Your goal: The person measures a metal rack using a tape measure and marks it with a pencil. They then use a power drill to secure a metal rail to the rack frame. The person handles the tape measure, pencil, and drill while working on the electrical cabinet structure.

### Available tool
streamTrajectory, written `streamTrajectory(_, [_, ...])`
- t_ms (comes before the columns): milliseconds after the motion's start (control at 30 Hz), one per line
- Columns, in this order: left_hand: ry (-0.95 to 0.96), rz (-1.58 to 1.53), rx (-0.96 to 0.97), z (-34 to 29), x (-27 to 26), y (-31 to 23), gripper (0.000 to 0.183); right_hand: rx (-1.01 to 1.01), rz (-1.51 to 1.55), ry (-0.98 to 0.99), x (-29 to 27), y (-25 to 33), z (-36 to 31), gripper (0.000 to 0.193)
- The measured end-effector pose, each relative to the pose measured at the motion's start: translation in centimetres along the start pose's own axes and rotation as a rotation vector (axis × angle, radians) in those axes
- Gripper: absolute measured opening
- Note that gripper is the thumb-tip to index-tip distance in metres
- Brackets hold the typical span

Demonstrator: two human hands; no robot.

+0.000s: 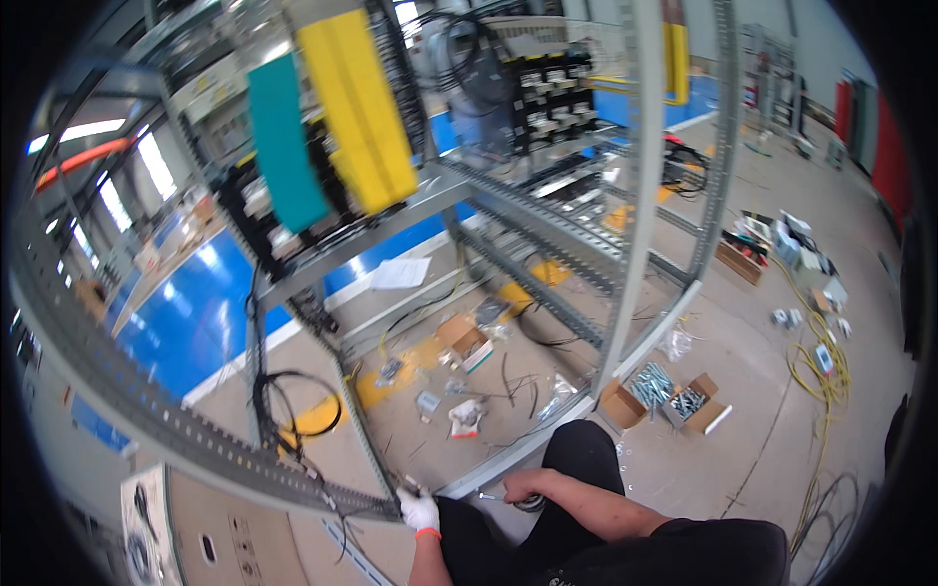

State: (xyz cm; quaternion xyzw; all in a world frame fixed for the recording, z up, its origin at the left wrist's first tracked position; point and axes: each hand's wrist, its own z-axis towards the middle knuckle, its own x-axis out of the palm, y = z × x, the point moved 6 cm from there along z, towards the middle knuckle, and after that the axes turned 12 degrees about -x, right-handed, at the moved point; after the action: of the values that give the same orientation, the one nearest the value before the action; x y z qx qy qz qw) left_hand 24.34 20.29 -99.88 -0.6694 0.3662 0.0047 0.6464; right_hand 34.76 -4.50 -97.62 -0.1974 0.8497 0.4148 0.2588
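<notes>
Yellow panel [358, 107] and teal panel [285, 142] hang upright on grey steel frame, upper centre. Small brown cardboard boxes [684, 402] w/ metal screws on concrete floor [723, 322], right of frame post. Left hand [420, 510], white glove, fingers curled round end of perforated grey rail [195, 430]. Right hand [528, 485] bare, fingers closed on small metal tool [491, 496], just beside knee.

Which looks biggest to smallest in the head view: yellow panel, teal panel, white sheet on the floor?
1. yellow panel
2. teal panel
3. white sheet
The panels are nearer the camera, so real sizes stay unsure.
</notes>
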Motion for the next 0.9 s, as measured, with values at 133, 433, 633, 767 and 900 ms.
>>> streamTrajectory(133, [-0.003, 0.114, -0.043, 1.1, -0.6, 1.5, 0.034, -0.005, -0.011, -0.029, 0.3, -0.2, 0.4, 0.044])
streamTrajectory(433, [-0.004, 0.069, 0.016, 2.2, -0.6, 3.9, 0.038, 0.033, -0.033, 0.062, 0.2, 0.8, 0.0, 0.046])
streamTrajectory(633, [0.014, 0.116, -0.096, -0.6, -3.3, -2.5, 0.06, 0.026, -0.047, 0.048, -0.3, 1.3, -0.3, 0.045])
streamTrajectory(767, [-0.01, -0.038, 0.071, -0.4, -4.3, -7.6, 0.051, 0.011, -0.037, 0.013, -0.2, 1.1, -0.7, 0.042])
streamTrajectory(900, [-0.008, -0.493, 0.243, 0.2, -4.7, -12.3, 0.024, 0.012, 0.009, -0.017, -0.6, 1.0, -0.9, 0.037])
